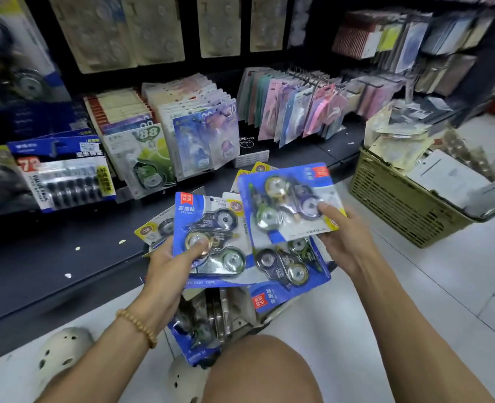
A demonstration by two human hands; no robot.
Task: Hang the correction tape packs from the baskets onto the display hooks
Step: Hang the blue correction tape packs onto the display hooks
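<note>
My left hand [173, 263] grips a stack of blue correction tape packs; the top pack [208, 237] shows three tape rollers under my thumb. My right hand [342, 239] pinches another blue correction tape pack [287, 199] by its lower right corner, held a little above and right of the stack. A further blue pack [289, 271] lies fanned out beneath both. More packs stand in a basket [211, 321] below my hands, mostly hidden. Display rows [304, 106] on the low shelf hold hanging packs.
An olive plastic basket [397, 202] full of carded packs sits on the white floor at the right. The dark shelf ledge [51, 257] runs along the left, with value packs [66, 175] leaning on it. My knee and pale clogs fill the bottom.
</note>
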